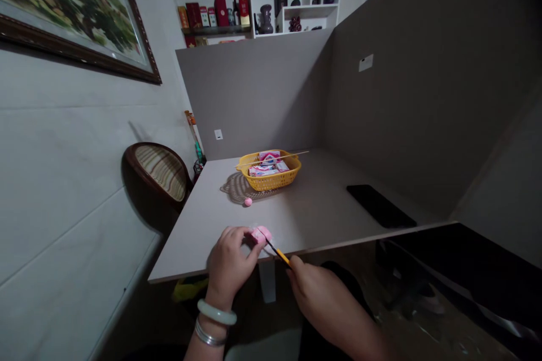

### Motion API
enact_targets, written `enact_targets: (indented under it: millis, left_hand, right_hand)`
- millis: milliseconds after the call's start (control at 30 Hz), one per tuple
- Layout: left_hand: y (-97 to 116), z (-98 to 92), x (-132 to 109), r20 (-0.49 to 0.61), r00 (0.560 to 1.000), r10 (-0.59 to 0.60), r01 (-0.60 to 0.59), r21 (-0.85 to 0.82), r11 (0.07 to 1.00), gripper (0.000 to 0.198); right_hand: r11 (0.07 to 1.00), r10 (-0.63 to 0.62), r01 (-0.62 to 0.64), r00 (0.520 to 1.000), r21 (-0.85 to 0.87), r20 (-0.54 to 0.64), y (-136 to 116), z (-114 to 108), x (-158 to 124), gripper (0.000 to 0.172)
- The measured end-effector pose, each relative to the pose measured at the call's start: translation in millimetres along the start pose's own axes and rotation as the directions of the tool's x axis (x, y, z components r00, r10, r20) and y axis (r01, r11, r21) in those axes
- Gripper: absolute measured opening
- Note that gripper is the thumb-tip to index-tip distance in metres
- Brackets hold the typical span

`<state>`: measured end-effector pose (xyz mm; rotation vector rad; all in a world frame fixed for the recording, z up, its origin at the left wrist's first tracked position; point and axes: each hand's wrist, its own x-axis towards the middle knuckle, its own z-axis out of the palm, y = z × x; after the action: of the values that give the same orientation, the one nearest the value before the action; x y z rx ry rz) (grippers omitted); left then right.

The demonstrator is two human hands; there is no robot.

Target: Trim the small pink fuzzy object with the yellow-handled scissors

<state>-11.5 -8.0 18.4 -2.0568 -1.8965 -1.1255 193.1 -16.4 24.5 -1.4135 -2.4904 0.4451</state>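
Observation:
My left hand (231, 262) is closed around a small pink object (260, 234) at the near edge of the grey table (322, 208). My right hand (315, 293) pinches a thin yellow and black tool (277, 251), its tip touching the pink object. A small pink ball (248, 202) lies on the table farther back. Behind it a yellow basket (271, 179) holds several small packets, with a thin stick (275, 158) laid across its rim. The basket rests on a woven mat (237, 187).
A black phone (380, 206) lies flat on the table's right side. Grey partition walls (423, 101) close the back and right. A brown chair (156, 175) stands at the table's left. Shelves (254, 11) with boxes and ornaments hang behind.

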Motion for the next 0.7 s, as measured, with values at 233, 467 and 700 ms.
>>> enact_targets:
  millis: [233, 467, 700]
  left_hand:
    - [0.8, 0.6, 1.6, -0.031, 0.999, 0.013, -0.013, 0.004, 1.0, 0.022]
    - [0.1, 1.0, 0.1, -0.035, 0.999, 0.023, -0.023, 0.0, 1.0, 0.02]
    - [0.0, 0.4, 0.3, -0.031, 0.999, 0.036, -0.037, -0.019, 0.999, 0.017]
  right_hand:
    - [1.0, 0.009, -0.009, 1.0, -0.027, -0.018, -6.2, 0.0, 10.6, 0.024]
    - [0.999, 0.011, -0.011, 1.0, -0.041, 0.01, 1.5, 2.6, -2.1, 0.024]
    - [0.999, -0.003, 0.002, 1.0, -0.052, -0.019, -11.8, -5.2, 12.8, 0.025]
